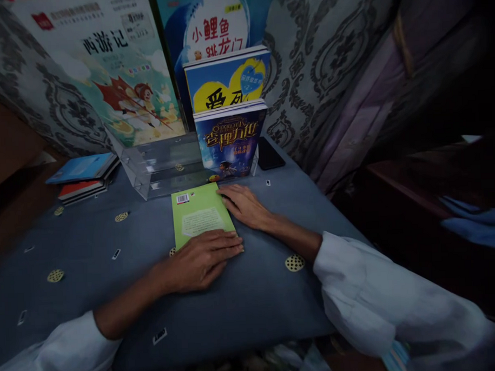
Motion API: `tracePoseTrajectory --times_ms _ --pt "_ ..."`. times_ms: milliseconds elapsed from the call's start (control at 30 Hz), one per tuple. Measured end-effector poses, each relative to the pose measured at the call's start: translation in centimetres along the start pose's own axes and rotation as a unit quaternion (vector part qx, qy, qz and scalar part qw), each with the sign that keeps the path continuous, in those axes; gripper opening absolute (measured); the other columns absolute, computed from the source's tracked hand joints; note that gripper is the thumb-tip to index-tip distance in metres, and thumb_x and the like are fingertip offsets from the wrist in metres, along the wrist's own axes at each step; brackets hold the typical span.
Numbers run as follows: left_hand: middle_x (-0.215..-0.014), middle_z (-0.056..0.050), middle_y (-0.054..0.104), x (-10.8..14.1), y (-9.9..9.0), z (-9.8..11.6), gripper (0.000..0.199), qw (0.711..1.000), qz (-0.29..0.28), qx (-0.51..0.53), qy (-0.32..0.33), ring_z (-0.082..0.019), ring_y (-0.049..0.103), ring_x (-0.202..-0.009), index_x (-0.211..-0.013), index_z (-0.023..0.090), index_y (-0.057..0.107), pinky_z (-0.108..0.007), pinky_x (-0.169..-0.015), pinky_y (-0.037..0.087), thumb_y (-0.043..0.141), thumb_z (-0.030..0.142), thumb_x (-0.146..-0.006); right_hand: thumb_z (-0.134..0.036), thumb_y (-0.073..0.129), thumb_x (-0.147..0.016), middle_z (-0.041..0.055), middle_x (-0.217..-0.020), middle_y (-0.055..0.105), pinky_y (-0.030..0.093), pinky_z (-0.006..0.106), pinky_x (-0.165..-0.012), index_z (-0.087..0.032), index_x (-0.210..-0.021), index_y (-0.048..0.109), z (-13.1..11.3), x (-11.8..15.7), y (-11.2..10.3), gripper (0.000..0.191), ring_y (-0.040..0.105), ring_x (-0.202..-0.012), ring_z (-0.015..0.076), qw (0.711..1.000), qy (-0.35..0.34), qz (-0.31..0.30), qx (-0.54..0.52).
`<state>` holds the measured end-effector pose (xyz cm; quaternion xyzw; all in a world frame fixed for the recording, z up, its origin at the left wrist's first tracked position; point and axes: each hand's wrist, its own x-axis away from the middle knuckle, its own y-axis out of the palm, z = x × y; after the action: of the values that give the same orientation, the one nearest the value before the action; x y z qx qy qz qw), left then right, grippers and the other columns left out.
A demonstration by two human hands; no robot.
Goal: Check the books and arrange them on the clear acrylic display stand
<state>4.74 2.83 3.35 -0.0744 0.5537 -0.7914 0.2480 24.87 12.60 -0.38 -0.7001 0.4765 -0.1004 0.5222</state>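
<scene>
A green book (202, 209) lies flat on the dark blue tablecloth, with a barcode at its upper left corner. My left hand (207, 257) rests across the book's near edge, fingers extended and lying flat, pointing right. At the book's upper right edge is my right hand (246, 205), its fingers stretched out with the tips touching the cover's side. Just behind the book, a clear acrylic stand (165, 166) holds upright books, among them a dark blue one (232, 143) in front and a blue and yellow one (227, 80) behind it.
A small stack of books (84, 172) sits at the left. Behind the stand's right side lies a black phone (269, 154). Two large picture books, one pale (105, 66) and one blue (169, 26), stand against the patterned wall. The tablecloth's (251, 304) near edge shows below.
</scene>
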Motion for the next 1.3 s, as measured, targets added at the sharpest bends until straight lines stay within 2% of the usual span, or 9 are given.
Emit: tracePoseTrajectory --times_ms 100,200,267,367,467,733,933,1167,1300 --pt "-0.145 -0.005 0.060 0.1 -0.3 -0.5 0.043 1.000 -0.007 0.028 -0.005 -0.019 0.052 -0.137 -0.142 0.024 0.056 -0.040 -0.118 0.041 0.040 0.021 -0.102 -0.023 0.044 -0.098 0.0145 -0.131 0.066 0.043 0.049 -0.106 -0.016 -0.125 0.064 -0.1 0.1 0.1 0.035 0.057 -0.125 0.0298 1.000 -0.019 -0.005 0.023" --pt "-0.141 -0.006 0.063 0.8 -0.8 -3.1 0.041 0.999 0.035 0.010 -0.035 -0.019 0.055 -0.134 -0.138 0.024 0.060 -0.041 -0.116 0.044 0.037 0.024 -0.104 -0.024 0.045 -0.098 0.0147 -0.133 0.065 0.041 0.050 -0.108 -0.017 -0.128 0.064 -0.1 0.1 0.2 0.037 0.055 -0.129 0.0304 0.999 -0.030 -0.013 0.038" --pt "-0.140 -0.009 0.063 1.7 -1.2 -5.4 0.040 0.992 0.085 -0.041 -0.089 -0.022 0.056 -0.133 -0.136 0.021 0.061 -0.045 -0.115 0.043 0.036 0.027 -0.104 -0.025 0.044 -0.098 0.0163 -0.134 0.064 0.041 0.051 -0.108 -0.015 -0.130 0.063 -0.1 0.1 0.1 0.039 0.054 -0.129 0.0315 0.999 -0.030 -0.020 0.040" --pt "-0.137 -0.016 0.063 3.3 -2.0 -8.6 0.044 0.957 0.148 -0.126 -0.215 -0.028 0.058 -0.128 -0.133 0.013 0.062 -0.051 -0.111 0.046 0.036 0.033 -0.103 -0.025 0.043 -0.098 0.0181 -0.137 0.062 0.042 0.053 -0.107 -0.013 -0.131 0.063 -0.3 0.1 0.1 0.041 0.053 -0.130 0.0328 0.998 -0.029 -0.025 0.043" --pt "-0.137 -0.016 0.062 4.3 -2.5 -10.3 0.047 0.938 0.154 -0.151 -0.271 -0.029 0.058 -0.126 -0.133 0.012 0.060 -0.051 -0.110 0.046 0.034 0.038 -0.103 -0.025 0.042 -0.098 0.0170 -0.139 0.061 0.042 0.053 -0.107 -0.014 -0.132 0.063 -0.3 0.1 0.1 0.041 0.053 -0.130 0.0326 0.998 -0.033 -0.028 0.051" --pt "-0.140 -0.010 0.061 4.4 -2.5 -10.4 0.047 0.932 0.151 -0.152 -0.291 -0.027 0.056 -0.128 -0.132 0.018 0.062 -0.048 -0.113 0.043 0.035 0.041 -0.101 -0.026 0.042 -0.099 0.0148 -0.144 0.058 0.040 0.053 -0.110 -0.015 -0.134 0.062 -0.7 0.6 0.5 0.041 0.050 -0.133 0.0321 0.997 -0.048 -0.032 0.050" --pt "-0.142 -0.008 0.061 4.4 -2.8 -10.4 0.049 0.932 0.137 -0.153 -0.298 -0.027 0.055 -0.131 -0.132 0.020 0.062 -0.047 -0.112 0.044 0.033 0.045 -0.102 -0.030 0.041 -0.101 0.0168 -0.147 0.055 0.040 0.054 -0.111 -0.011 -0.139 0.057 -1.8 2.6 0.0 0.046 0.049 -0.137 0.0328 0.995 -0.075 -0.055 0.036" --pt "-0.144 -0.013 0.059 4.3 -2.9 -10.3 0.052 0.936 0.127 -0.140 -0.297 -0.026 0.056 -0.132 -0.135 0.012 0.060 -0.045 -0.113 0.044 0.033 0.043 -0.103 -0.046 0.046 -0.100 0.0167 -0.149 0.053 0.038 0.056 -0.115 -0.012 -0.140 0.056 -2.6 4.2 0.0 0.053 0.044 -0.141 0.0364 0.994 -0.091 -0.061 0.024" --pt "-0.146 -0.012 0.057 4.4 -2.9 -10.4 0.051 0.939 0.120 -0.135 -0.294 -0.026 0.053 -0.136 -0.138 0.013 0.057 -0.047 -0.115 0.042 0.032 0.042 -0.103 -0.047 0.044 -0.100 0.0189 -0.148 0.053 0.038 0.057 -0.114 -0.010 -0.140 0.056 -2.8 4.3 0.0 0.055 0.045 -0.140 0.0380 0.993 -0.094 -0.065 0.043"
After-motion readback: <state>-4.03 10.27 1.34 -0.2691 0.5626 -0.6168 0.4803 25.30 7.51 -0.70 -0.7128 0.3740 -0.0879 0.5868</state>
